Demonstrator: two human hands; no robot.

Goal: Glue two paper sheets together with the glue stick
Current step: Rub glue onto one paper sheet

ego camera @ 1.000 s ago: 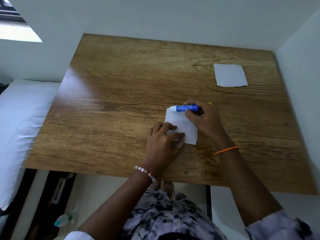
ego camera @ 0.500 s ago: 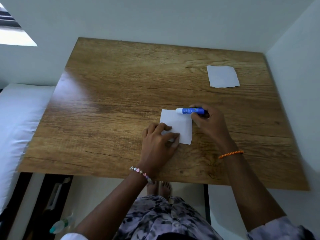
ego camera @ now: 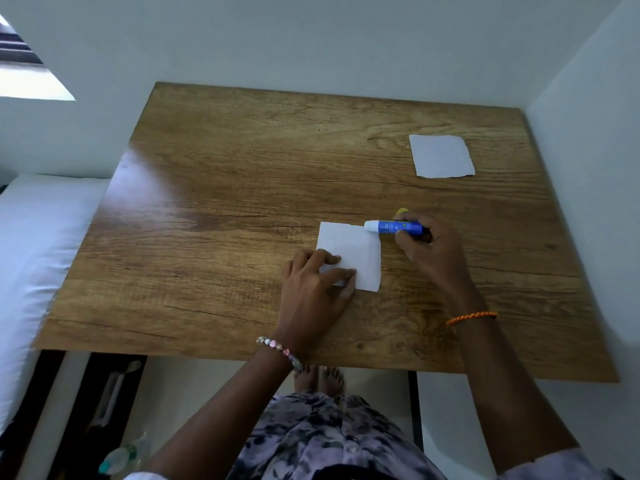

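Wooden tabletop (ego camera: 221, 209) is carrying the work: left hand (ego camera: 313, 292) is pressing flat fingers on the near paper sheet (ego camera: 353, 252) — right hand (ego camera: 433, 251) is gripping the blue glue stick (ego camera: 393, 226) at its far-right corner — second sheet (ego camera: 441, 155) is lying far right.

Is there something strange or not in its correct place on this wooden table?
Little stands out. The far white paper sheet has a ragged near edge, as if torn. A small yellow object, perhaps the cap, sits behind the blue glue stick.
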